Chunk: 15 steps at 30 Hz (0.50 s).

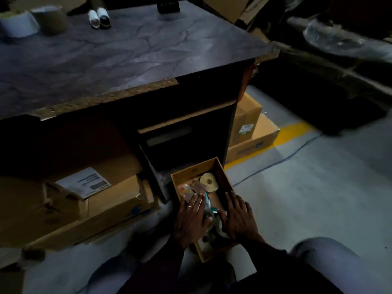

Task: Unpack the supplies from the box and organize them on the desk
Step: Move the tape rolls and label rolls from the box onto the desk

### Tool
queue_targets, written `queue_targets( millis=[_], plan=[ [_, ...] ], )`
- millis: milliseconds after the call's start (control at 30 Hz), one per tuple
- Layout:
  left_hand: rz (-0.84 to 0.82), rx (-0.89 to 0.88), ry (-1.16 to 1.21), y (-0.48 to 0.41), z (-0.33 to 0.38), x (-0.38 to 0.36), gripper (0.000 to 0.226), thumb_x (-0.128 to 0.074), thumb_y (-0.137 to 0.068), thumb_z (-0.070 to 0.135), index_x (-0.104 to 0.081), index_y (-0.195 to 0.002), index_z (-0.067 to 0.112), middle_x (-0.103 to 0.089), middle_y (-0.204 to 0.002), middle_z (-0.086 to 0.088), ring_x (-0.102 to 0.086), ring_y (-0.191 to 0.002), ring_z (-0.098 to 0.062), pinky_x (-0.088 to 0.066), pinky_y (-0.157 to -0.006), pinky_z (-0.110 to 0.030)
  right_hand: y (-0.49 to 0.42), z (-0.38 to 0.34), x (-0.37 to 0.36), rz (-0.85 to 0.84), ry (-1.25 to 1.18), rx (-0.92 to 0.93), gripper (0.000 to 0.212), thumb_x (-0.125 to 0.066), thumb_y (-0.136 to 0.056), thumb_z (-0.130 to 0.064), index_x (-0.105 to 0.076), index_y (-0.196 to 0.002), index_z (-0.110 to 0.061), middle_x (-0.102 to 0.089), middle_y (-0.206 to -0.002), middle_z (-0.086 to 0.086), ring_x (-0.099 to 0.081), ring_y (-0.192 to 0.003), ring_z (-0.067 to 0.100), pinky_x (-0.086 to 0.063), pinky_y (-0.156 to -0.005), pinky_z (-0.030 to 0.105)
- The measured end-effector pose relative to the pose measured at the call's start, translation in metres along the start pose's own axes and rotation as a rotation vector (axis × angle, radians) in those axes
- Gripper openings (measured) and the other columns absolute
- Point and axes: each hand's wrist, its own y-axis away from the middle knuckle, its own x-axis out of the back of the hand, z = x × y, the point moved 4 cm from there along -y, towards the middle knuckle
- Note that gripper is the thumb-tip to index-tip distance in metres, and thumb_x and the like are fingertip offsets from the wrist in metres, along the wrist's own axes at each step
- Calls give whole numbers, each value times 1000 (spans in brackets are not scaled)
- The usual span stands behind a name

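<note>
On floor before desk [127, 49], open box [197, 169], left hand [192, 217] and right hand [239, 217] flat inside, fingers straight, slightly apart, tape roll [210, 181] beyond fingertips.

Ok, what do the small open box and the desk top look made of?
Box: seemingly wood, plain tan, matte; its walls look stiff and thick with square edges, though dim light leaves stiff cardboard possible. Desk top: dark marble-pattern laminate, slight sheen, over particleboard; the chipped front edge shows a coarse tan core.

Left grip [192, 217] and right grip [239, 217] side by side, palms down, fingers straight.
</note>
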Motion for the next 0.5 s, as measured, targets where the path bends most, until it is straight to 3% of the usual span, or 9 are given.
queue_targets(
  millis=[133,267,367,433,500],
  plan=[
    [-31,-47,19,-19,-6,-38,67,-45,-91,50,-45,-144,10,-47,-149,-9,-43,-139,-25,-24,-111,-51,7,9,-47,-8,-75,-91,59,-42,-97,-46,-57,-139,-7,-60,-139,13,-60,-126,30,-52,-100,44],
    [-94,-109,-5,-47,-9,-68,71,-47,-85,53,-51,-140,9,-54,-143,-9,-51,-132,-24,-24,-112,-45,12,20,-82,31,-70,-93,54,-39,-101,-39,-61,-133,-1,-63,-133,18,-63,-120,34,-54,-95,46],
    [-111,-76,27,-67,-14,-82,75,-44,-76,55,-57,-135,10,-59,-138,-7,-58,-125,-23,-40,-109,-42,13,32,-108,65,-43,-95,55,-43,-101,-41,-62,-131,0,-64,-132,19,-65,-117,36,-54,-94,45],
    [-102,-46,40,-75,-17,-89,77,-39,-79,51,-47,-143,11,-50,-146,-7,-50,-133,-23,-40,-110,-45,13,40,-126,93,-34,-82,53,-57,-96,-38,-63,-129,3,-63,-132,22,-65,-114,39,-53,-92,47],
    [-121,-65,8,-81,-15,-96,76,-36,-88,49,-23,-154,14,-28,-160,-4,-27,-147,-22,-25,-118,-47,12,46,-139,67,-60,-116,55,-63,-93,-39,-63,-129,3,-65,-129,22,-67,-109,40,-55,-87,47]
  ],
)
